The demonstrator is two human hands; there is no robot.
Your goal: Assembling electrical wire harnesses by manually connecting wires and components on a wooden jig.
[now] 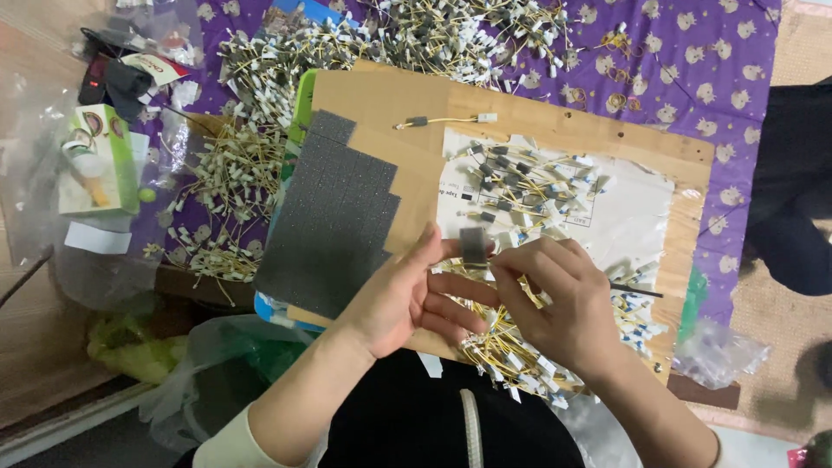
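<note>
1. A small grey square (473, 244) of foam-like material is pinched between the thumb and fingers of the left hand (407, 299), above the near edge of a wooden board (555, 121).
2. The right hand (559, 303) is closed in a narrow pinch at the same square; a thin yellow wire (511, 282) runs under its fingers. Whether the wire is gripped cannot be told.
3. A large grey foam sheet (334, 221), cut in steps along one side, lies on the left part of the board, just beside the left hand.
4. A clear plastic sheet (637, 225) over white paper covers the right part of the board; a heap of short yellow wires with white and dark ends (524, 186) rests on it.
5. One single wire (446, 120) lies apart near the far edge of the board.
6. More wire heaps (390, 39) are spread on a purple patterned cloth (685, 52) beyond and left of the board.
7. A green and white box (100, 160) and clear plastic bags (719, 351) sit at the sides.
8. The wires under the hands are partly hidden by them.
</note>
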